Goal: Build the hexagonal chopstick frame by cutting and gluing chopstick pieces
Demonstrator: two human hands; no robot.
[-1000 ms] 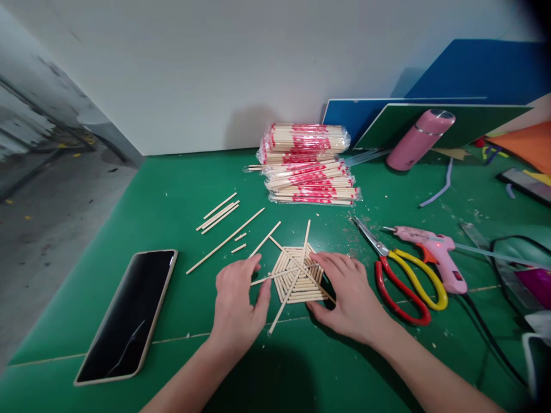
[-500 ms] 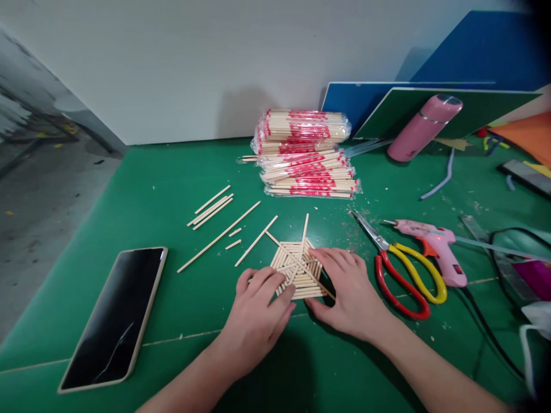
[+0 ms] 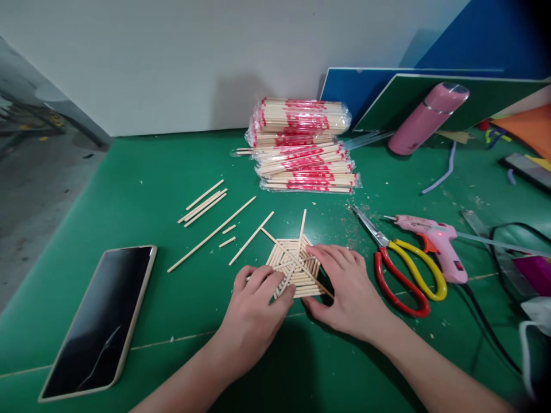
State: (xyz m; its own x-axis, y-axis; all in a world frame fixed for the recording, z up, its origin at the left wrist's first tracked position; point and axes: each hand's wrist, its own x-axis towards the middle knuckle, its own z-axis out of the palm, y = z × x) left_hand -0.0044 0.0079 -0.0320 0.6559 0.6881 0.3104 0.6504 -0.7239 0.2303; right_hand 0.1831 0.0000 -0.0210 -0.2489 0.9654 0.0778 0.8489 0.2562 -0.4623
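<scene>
A pentagon of chopstick pieces [image 3: 306,285] lies flat on the green table, its sticks laid in rows toward the middle. Longer sticks cross over it and stick out past its corners. My left hand [image 3: 257,312] has its bent fingers closed over the lower left corner, covering it. At the right side, my right hand [image 3: 346,289] holds the pentagon between its thumb, low at the edge, and its fingers, higher up. A loose stick [image 3: 251,238] lies by the upper left corner, near the end of a crossing stick.
Left lie cut sticks [image 3: 202,205], a long chopstick [image 3: 212,234] and a phone [image 3: 101,321]. Wrapped chopstick bundles [image 3: 303,146] are stacked behind. To the right are scissors [image 3: 398,261], a pink glue gun [image 3: 439,244] with its cord, and a pink flask [image 3: 428,119] against boards.
The view has shifted slightly, so the table's things appear a little higher or further left. Both hands keep nearly the same hold on the pentagon.
</scene>
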